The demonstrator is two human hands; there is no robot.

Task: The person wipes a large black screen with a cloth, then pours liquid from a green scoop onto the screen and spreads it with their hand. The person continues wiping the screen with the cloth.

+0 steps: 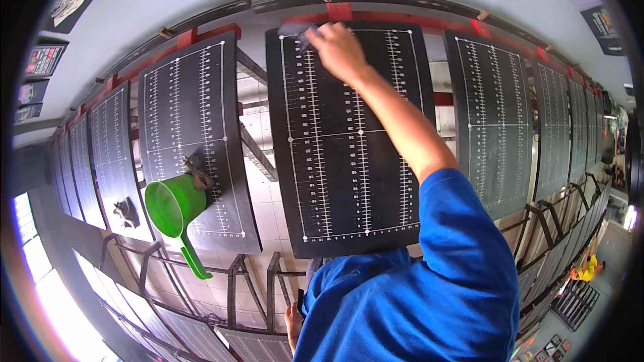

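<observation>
My right hand (341, 52) is at the far left corner of a black board (335, 188) with white ruled scales and a white border. Its fingers are closed on a dark cloth (295, 29), which lies pressed on the surface and is smeared by motion. My right arm reaches across the board from the blue sleeve (436, 208). Low in the picture, my left hand (293, 322) hangs beside my body, near a dark metal frame. Only a small part of it shows, so its grip cannot be made out.
A green dipper with a long handle (176, 206) stands on the board to the left (157, 110), touching a crumpled grey-brown rag (198, 175). Another dark rag (125, 212) lies farther left. More ruled boards (493, 154) run along both sides on red and black metal frames.
</observation>
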